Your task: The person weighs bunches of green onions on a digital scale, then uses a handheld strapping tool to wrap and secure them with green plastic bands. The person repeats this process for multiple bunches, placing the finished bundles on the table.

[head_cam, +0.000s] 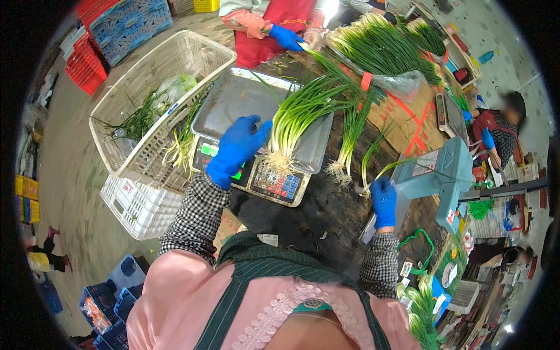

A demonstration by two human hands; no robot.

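Note:
A bunch of green onions (291,122) lies on the metal pan of a digital scale (232,103), its roots over the keypad. Just left of the bunch is my left hand (240,146), blue-gloved, above the pan's front with fingers apart and nothing in it. My right hand (384,201), also blue-gloved, is closed at a thin green onion stalk (391,167) to the right, beside a teal machine (437,170). Between the scale and my right hand, a smaller bunch of green onions (348,151) and a few loose stalks (366,164) rest on the dark table.
A beige plastic crate (144,159) with greens and plastic bags stands left of the scale. Across the table a co-worker's gloved hand (286,38) holds green onions. A large pile of green onions (380,48) lies at the back right. Tied green onions (424,302) lie at lower right.

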